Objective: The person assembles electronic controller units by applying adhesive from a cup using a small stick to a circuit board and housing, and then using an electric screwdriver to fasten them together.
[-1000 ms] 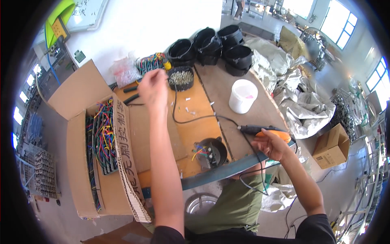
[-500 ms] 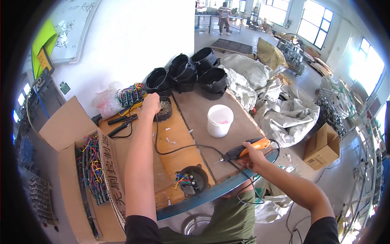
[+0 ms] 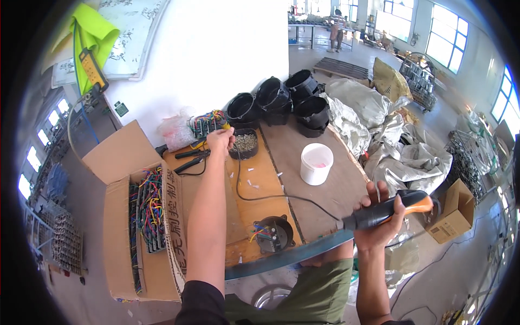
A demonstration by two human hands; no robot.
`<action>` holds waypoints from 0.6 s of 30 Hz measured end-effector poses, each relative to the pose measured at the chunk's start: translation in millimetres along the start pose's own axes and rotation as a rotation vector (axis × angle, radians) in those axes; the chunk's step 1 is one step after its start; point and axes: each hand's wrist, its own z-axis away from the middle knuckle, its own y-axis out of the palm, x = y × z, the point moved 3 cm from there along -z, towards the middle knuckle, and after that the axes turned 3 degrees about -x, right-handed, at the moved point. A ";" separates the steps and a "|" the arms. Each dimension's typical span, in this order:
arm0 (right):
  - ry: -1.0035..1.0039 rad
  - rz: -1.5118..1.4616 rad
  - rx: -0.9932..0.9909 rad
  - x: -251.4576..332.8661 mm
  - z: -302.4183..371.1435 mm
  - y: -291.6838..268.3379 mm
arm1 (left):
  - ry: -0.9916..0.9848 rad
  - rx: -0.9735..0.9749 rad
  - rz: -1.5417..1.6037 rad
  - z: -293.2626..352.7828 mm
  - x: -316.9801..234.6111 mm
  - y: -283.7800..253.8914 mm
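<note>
My left hand (image 3: 219, 142) reaches far over the table, at the left rim of a dark bowl of small metal pieces (image 3: 245, 142) that look like screws. Its fingers are pinched together; anything between them is too small to make out. In my right hand (image 3: 377, 233), above the table's right front edge, lies a black and orange electric screwdriver (image 3: 387, 210). The thumb and palm hold its body while other fingers stick up. Near the front edge sits a round dark housing (image 3: 287, 230) with a wired circuit board (image 3: 265, 238) inside it.
A white bucket (image 3: 316, 165) stands mid-table, with stacked black housings (image 3: 273, 95) behind. Pliers (image 3: 192, 160) lie left of the bowl. An open carton of wired boards (image 3: 116, 238) is at the left. A black cable (image 3: 260, 196) crosses the table. Sacks (image 3: 401, 146) lie rightward.
My right hand has raised the screwdriver and turned its palm upward, its fingers loosening. My left hand's fingers have come up at the bowl's rim. The whole view has shifted leftward.
</note>
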 end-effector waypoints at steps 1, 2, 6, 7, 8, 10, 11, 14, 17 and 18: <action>-0.019 0.015 0.042 4.0 1.9 -2.0 | -0.047 0.032 0.102 5.6 -0.1 3.1; -0.033 0.026 0.083 7.6 3.4 -1.5 | -0.107 0.063 0.157 10.2 -2.5 3.2; -0.396 0.273 0.021 8.4 21.0 22.1 | -0.285 0.356 0.678 66.8 -11.4 -20.7; -0.506 0.308 0.036 12.7 19.8 27.0 | -0.306 0.453 0.817 104.3 -16.4 -13.3; -0.599 0.338 0.050 15.0 21.1 32.6 | -0.327 0.527 0.883 138.7 -17.1 -16.2; -0.480 0.245 0.212 15.4 22.2 50.9 | -0.287 0.563 0.914 224.9 -24.3 -23.7; -0.356 0.159 0.243 7.6 25.8 63.4 | -0.262 0.577 0.919 261.3 -24.0 -42.8; -0.171 -0.011 0.373 -6.8 43.9 68.7 | -0.316 0.595 0.836 343.1 1.3 -77.5; -0.113 -0.085 0.570 -11.6 62.7 62.0 | -0.426 0.542 0.722 409.3 18.9 -105.1; -0.110 -0.025 0.653 -13.0 69.8 67.5 | -0.436 0.541 0.679 422.5 33.6 -113.3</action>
